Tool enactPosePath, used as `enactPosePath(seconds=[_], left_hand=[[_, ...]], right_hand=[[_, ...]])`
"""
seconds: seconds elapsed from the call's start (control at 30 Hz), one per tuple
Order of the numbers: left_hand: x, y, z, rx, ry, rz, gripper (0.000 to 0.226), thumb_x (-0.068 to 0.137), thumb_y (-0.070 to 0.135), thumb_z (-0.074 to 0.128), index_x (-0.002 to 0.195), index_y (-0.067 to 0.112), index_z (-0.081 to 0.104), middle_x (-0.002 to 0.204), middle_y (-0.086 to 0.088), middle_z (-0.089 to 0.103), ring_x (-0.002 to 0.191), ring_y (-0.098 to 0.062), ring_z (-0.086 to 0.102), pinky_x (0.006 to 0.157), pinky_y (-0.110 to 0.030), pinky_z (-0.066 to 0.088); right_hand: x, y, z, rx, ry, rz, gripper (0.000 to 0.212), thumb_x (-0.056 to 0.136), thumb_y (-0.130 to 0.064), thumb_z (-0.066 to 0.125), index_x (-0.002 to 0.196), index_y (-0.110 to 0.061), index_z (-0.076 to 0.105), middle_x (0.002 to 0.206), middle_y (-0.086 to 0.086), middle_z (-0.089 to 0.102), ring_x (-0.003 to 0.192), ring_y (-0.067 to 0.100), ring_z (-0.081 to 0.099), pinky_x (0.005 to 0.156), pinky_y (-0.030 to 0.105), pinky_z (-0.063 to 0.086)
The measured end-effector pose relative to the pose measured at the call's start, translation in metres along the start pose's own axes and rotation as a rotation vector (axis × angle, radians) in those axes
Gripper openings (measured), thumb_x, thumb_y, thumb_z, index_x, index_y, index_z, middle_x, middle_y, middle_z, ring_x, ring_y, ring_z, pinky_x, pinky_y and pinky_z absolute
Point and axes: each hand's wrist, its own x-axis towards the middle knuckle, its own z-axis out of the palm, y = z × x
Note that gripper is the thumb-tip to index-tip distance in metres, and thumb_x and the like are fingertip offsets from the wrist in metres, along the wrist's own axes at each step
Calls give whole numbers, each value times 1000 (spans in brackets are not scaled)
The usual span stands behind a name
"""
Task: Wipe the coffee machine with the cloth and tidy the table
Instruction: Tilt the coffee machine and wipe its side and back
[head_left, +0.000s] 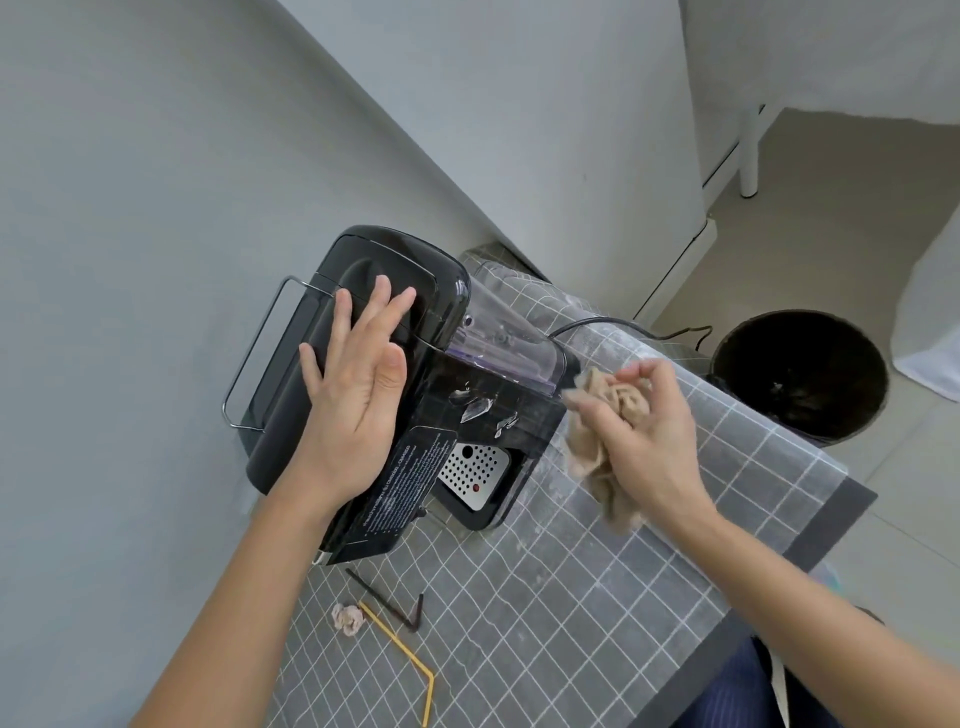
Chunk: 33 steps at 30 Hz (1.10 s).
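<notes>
The black coffee machine (441, 395) stands at the back left of the table against the grey wall, its clear water tank (506, 332) toward the right. My left hand (358, 400) lies flat on the machine's top with straight fingers. My right hand (644, 431) grips a crumpled beige cloth (597, 462) just right of the machine's side, the cloth's lower end hanging toward the table. A perforated metal drip tray (472, 470) shows at the machine's base.
The table carries a grey grid-pattern cover (571, 597). Near its front left lie a small crumpled paper scrap (347, 618), a bent dark straw (387, 600) and a bent yellow straw (410, 660). A black waste bin (800, 374) stands on the floor at right. The machine's cord (618, 325) trails right.
</notes>
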Motion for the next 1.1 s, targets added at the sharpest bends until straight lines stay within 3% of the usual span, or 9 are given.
enactPosePath(seconds=[0.07,0.13,0.2,0.27,0.5,0.73,0.93,1.0,1.1], left_hand=[[0,0,0,-6,-4,-3,58,95,60,8,147,42,24,159,24,9,146,1,-13,114,-57,-16],[-1,1,0,-17,0,-10,59,95,60,7,147,41,25,158,24,10,146,2,-13,114,-58,-15],[-2,1,0,-27,5,-10,61,94,61,6,147,41,26,158,25,11,145,3,-13,114,-57,-15],[-1,2,0,-30,4,-6,63,93,63,4,147,41,26,158,24,11,145,2,-13,114,-56,-16],[-2,0,0,-19,-12,20,54,96,57,7,146,43,25,160,21,10,147,-2,-13,114,-58,-16],[-1,0,1,-26,-8,26,52,98,53,10,146,41,25,160,19,10,147,-2,-12,114,-59,-15],[-2,0,2,-42,-10,10,55,94,61,6,144,47,22,159,24,10,146,2,-13,114,-55,-18],[-2,1,1,-53,-11,8,56,93,63,6,144,47,22,158,26,9,145,2,-14,114,-53,-19],[-1,2,1,-47,-11,6,56,93,63,5,144,48,22,157,28,8,145,2,-13,113,-51,-19]], right_hand=[[-8,-34,29,273,33,-17,28,86,-26,75,101,-17,53,98,8,69,77,25,73,62,38,59],[-15,-55,63,402,55,-114,30,91,-29,65,114,-12,54,114,10,64,90,22,70,74,39,59],[-21,-59,102,249,85,-238,53,98,-44,45,139,-11,45,148,7,45,128,12,52,103,40,47],[-22,-51,135,27,138,-351,68,100,-52,24,151,-7,31,163,8,18,151,19,18,120,49,23],[3,12,154,-158,394,-479,59,105,-36,27,144,7,36,155,25,31,147,38,27,117,55,28],[18,64,147,-50,430,-189,52,104,-27,31,149,0,34,159,12,30,151,20,21,123,40,22],[12,50,148,107,477,362,50,106,-25,31,152,-5,27,163,8,19,150,18,19,118,22,14],[-3,34,150,79,426,282,50,106,-25,32,152,-6,29,162,5,22,149,11,20,122,27,16],[-21,11,149,67,390,75,43,105,-19,37,145,-5,43,154,2,36,140,1,30,116,14,23]])
